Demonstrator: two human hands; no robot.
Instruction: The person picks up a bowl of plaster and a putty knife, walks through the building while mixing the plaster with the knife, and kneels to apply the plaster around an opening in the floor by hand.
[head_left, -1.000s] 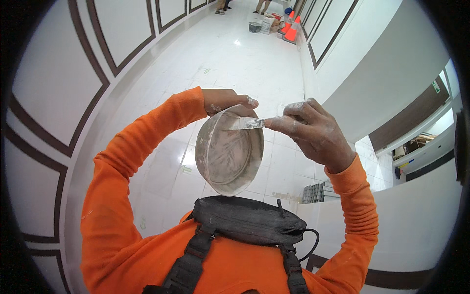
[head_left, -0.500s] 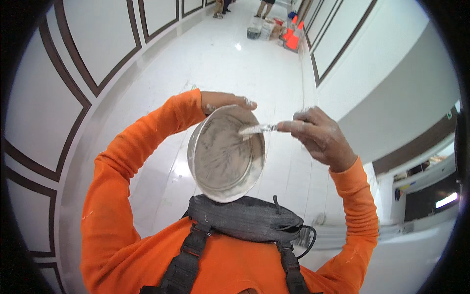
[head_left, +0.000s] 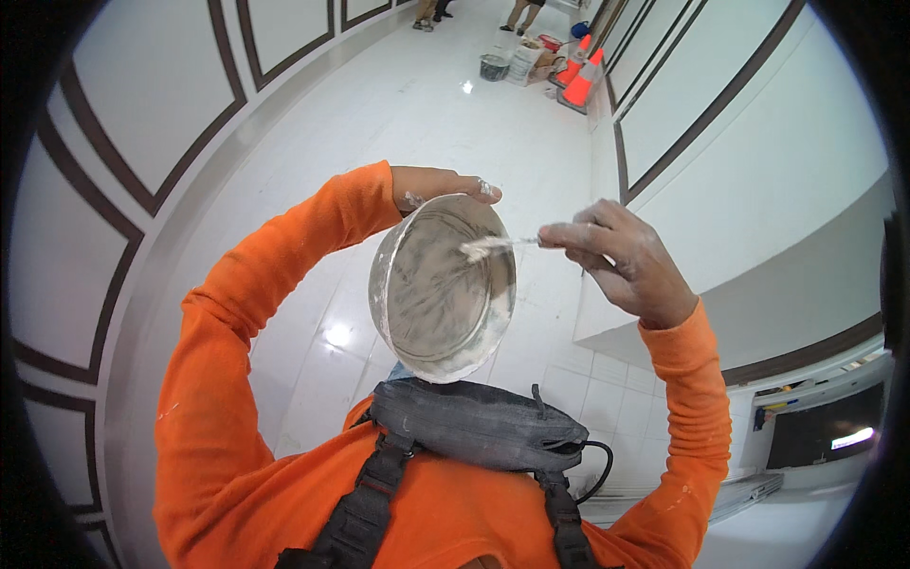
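A round, pale bucket [head_left: 382,284] coated with dried white smears is tilted in front of my chest, its mouth facing me. Greyish residue with dark streaks covers the inside. My left hand [head_left: 450,184] is wrapped over the bucket's far side, with white flecks on the thumb; the other fingers are hidden behind it. Between the fingers of my right hand [head_left: 626,261] is the thin handle of a small, white-crusted brush [head_left: 488,246]. The brush's pale head reaches inside the bucket, near its right wall. Whether it touches the residue I cannot tell.
A black pouch [head_left: 479,425] is strapped across my chest, just below the bucket. Farther down the corridor stand orange cones [head_left: 582,83], a dark bucket [head_left: 493,67] and a white tub [head_left: 523,65]. People's legs [head_left: 522,16] show beyond. Panelled walls [head_left: 180,85] flank the shiny floor.
The view of the corridor has shifted, with the cones now slightly lower and farther right. The bucket sits a little higher. My right hand has turned slightly, still gripping the brush.
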